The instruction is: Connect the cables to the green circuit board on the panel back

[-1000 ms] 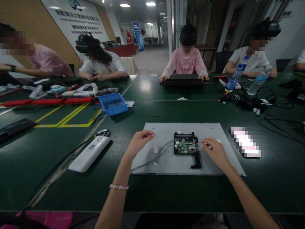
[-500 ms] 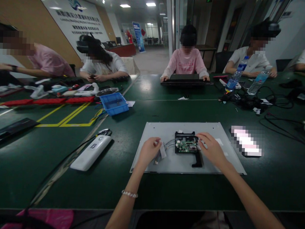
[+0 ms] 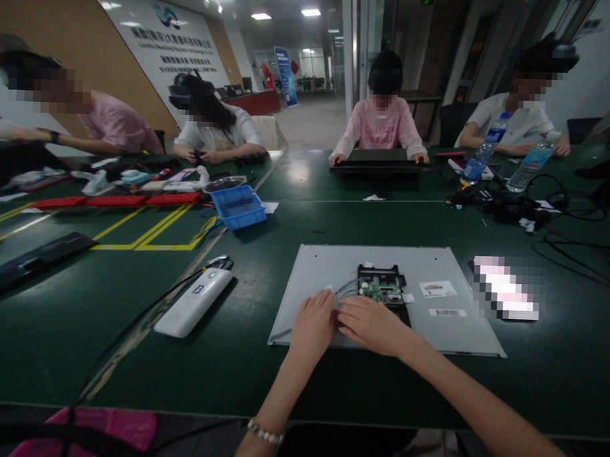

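Observation:
A grey metal panel (image 3: 334,266) lies flat on the green table in front of me. A small green circuit board (image 3: 383,288) in a black frame sits near its middle, with thin grey wires (image 3: 347,288) running off to its left. My left hand (image 3: 312,322) and my right hand (image 3: 369,322) rest side by side on the panel, just left of and below the board, over the wires and a strip of white tape. Both hands' fingers are curled down and pressed together. What they hold is hidden. Two white labels (image 3: 437,288) show on the panel's right.
A white power bank (image 3: 195,310) with a black cable lies left of the panel. A blue tray (image 3: 238,207), red strips and yellow floor-tape lines are farther left. Water bottles (image 3: 484,155) and tangled cables sit at the right. Several other people work around the table.
My right hand left the board's right side and crossed to meet my left hand below the board. My left hand moved right and down, pressing the tape strip onto the panel.

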A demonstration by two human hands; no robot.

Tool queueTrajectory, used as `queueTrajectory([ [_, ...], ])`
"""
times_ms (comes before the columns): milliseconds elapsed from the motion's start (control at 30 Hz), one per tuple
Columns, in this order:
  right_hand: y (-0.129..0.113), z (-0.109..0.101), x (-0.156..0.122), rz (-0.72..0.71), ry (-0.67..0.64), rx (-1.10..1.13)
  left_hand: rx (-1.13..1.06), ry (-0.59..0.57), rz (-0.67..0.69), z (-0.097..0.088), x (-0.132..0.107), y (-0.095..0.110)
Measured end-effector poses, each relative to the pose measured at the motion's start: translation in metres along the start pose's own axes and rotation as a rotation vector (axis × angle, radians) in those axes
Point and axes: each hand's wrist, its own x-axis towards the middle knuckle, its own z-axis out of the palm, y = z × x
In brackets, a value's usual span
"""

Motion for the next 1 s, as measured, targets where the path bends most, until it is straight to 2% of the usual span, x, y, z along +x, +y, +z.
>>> queueTrajectory([
  [167, -0.003, 0.012, -0.005, -0.002, -0.022, -0.004, 0.019, -0.011, 0.006, 0.009, -0.003, -0.003],
  [367, -0.009, 0.016, -0.012, 0.012, -0.011, 0.044, -0.007, 0.016, 0.003, 0.014, -0.006, -0.008],
  [600, -0.01, 0.017, -0.015, 0.019, 0.0, 0.094, 0.004, 0.009, 0.008, 0.018, -0.012, -0.008],
  [833, -0.017, 0.009, -0.014, 0.049, -0.033, 0.099, -0.032, -0.04, -0.027, 0.011, -0.009, -0.004],
  [1000, -0.019, 0.004, -0.017, 0.081, -0.05, 0.097, -0.074, -0.001, -0.057, 0.012, -0.008, -0.003],
])
